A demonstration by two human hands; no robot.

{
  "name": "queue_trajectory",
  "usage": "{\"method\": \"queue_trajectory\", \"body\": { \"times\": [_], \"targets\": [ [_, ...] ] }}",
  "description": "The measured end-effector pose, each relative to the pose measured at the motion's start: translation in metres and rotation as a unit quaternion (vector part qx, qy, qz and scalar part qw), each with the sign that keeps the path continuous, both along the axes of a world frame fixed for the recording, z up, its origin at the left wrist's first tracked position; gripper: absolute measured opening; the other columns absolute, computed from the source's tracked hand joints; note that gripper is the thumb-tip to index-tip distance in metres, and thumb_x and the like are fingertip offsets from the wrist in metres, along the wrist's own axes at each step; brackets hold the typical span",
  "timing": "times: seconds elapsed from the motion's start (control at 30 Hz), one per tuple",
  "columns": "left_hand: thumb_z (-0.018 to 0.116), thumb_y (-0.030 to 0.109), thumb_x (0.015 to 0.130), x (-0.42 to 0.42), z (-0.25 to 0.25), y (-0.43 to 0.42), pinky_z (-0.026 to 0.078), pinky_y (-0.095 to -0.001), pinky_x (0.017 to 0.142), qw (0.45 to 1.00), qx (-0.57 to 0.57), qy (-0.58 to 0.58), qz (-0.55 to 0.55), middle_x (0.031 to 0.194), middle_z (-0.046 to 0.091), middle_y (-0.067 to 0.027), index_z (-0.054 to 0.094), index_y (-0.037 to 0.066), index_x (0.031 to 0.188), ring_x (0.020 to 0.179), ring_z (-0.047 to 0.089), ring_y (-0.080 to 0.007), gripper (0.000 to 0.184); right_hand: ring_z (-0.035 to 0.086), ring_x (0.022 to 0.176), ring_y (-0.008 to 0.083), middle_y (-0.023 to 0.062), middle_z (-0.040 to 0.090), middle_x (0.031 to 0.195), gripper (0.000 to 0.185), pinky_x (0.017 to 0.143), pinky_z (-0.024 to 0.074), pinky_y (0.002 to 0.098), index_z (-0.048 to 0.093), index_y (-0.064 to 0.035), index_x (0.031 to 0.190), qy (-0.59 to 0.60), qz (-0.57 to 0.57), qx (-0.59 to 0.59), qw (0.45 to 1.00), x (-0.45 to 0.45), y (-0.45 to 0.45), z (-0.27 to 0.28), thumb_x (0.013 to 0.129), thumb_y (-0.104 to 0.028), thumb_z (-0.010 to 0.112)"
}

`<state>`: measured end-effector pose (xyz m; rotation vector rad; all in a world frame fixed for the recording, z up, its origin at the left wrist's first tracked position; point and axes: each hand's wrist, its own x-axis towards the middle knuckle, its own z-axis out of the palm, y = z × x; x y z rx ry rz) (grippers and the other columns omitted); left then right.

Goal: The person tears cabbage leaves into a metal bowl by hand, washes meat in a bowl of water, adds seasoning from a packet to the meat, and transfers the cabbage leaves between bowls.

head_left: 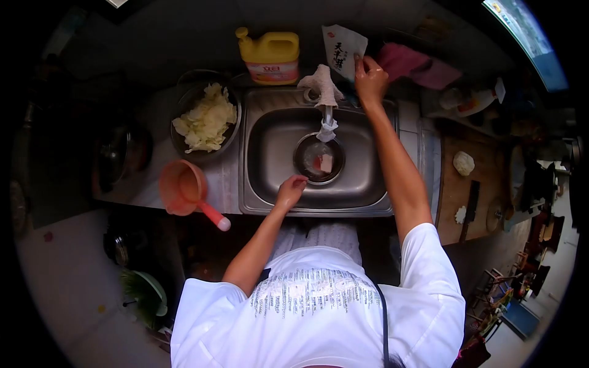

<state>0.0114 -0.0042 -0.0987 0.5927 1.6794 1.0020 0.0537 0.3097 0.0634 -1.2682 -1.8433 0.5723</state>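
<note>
A small metal bowl (337, 173) sits in the steel sink (261, 153), with a pale block and something reddish inside. At its near left rim is my left hand (291, 191), fingers closed together with their tips on the rim. My right hand (370, 80) reaches behind the sink and pinches the lower right edge of a white packet (342, 48) printed with dark characters. Between my hands, the faucet (329, 115) is wrapped in pale cloth, with a white piece tied round its spout.
Left of the sink stand a bowl of torn cabbage leaves (208, 119) and a pink dipper (183, 187). A yellow jug (270, 58) and a pink cloth (417, 64) are behind. On the right, a cutting board (454, 184) holds a cabbage piece (464, 163) and a knife (470, 205).
</note>
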Motion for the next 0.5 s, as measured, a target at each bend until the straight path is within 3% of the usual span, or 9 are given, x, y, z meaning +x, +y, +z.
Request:
{"method": "queue_trajectory", "body": {
  "times": [0.07,0.1,0.17,0.23,0.3,0.43,0.5],
  "targets": [
    [0.055,0.009,0.082,0.01,0.014,0.013,0.045,-0.0236,0.074,0.999,0.039,-0.017,-0.009,0.089,0.061,-0.0051,0.057,0.003,0.099,0.081,0.056,-0.0115,0.018,0.059,0.058,0.0287,0.0171,0.059,0.065,0.031,0.052,0.0422,0.0316,0.062,-0.0005,0.077,-0.03,-0.07,0.146,0.986,0.014,-0.022,0.025,0.083,-0.031,0.057],
    [0.056,0.008,0.081,0.014,0.022,0.021,0.045,-0.0243,0.077,0.996,0.077,-0.031,-0.018,0.091,0.062,-0.0065,0.057,0.002,0.098,0.084,0.058,-0.0129,0.019,0.059,0.058,0.0287,0.0171,0.059,0.065,0.031,0.052,0.0422,0.0316,0.062,-0.0005,0.077,-0.034,-0.07,0.147,0.986,0.023,-0.031,0.033,0.083,-0.031,0.057],
    [0.057,0.008,0.081,0.021,0.055,0.039,0.045,-0.0242,0.079,0.994,0.08,-0.064,-0.035,0.093,0.061,-0.0069,0.056,0.001,0.101,0.084,0.058,-0.013,0.022,0.053,0.051,0.0167,0.0111,0.058,0.06,0.025,0.051,0.0397,0.029,0.057,-0.0012,0.072,0.145,-0.038,0.134,0.98,0.048,-0.046,0.046,0.084,-0.024,0.058],
    [0.059,0.008,0.08,0.029,0.075,0.051,0.045,-0.0254,0.078,0.974,0.174,-0.13,-0.06,0.102,0.058,-0.0088,0.051,0.002,0.111,0.089,0.056,-0.0139,0.033,0.039,0.057,0.004,-0.0006,0.048,0.06,0.023,0.051,0.034,0.0218,0.049,-0.0041,0.069,0.204,-0.01,0.043,0.978,0.082,-0.067,0.055,0.087,-0.017,0.055],
    [0.062,0.01,0.079,0.037,0.095,0.062,0.045,-0.0266,0.079,0.964,0.212,-0.144,-0.069,0.11,0.054,-0.01,0.046,0.003,0.118,0.093,0.054,-0.0151,0.043,0.035,0.062,0.0021,-0.0053,0.042,0.065,0.024,0.053,0.0318,0.0195,0.043,-0.0075,0.071,0.27,-0.005,0.018,0.963,0.11,-0.084,0.049,0.09,-0.02,0.05],
    [0.071,0.019,0.073,0.051,0.13,0.073,0.044,-0.031,0.086,0.936,0.268,-0.211,-0.084,0.131,0.034,-0.0134,0.024,0.01,0.136,0.109,0.045,-0.0188,0.08,0.042,0.069,0.0028,-0.0027,0.05,0.076,0.018,0.062,0.0366,0.0178,0.05,-0.0052,0.084,0.351,0.038,-0.13,0.927,0.147,-0.124,0.038,0.091,-0.021,0.048],
    [0.073,0.019,0.072,0.058,0.133,0.073,0.044,-0.0301,0.086,0.933,0.281,-0.201,-0.099,0.125,0.041,-0.0127,0.03,0.006,0.132,0.106,0.047,-0.017,0.075,0.043,0.071,0.0032,-0.0021,0.051,0.079,0.017,0.064,0.0376,0.0184,0.051,-0.0047,0.087,0.32,0.046,-0.154,0.934,0.162,-0.142,0.023,0.091,-0.021,0.048]
  ]
}}
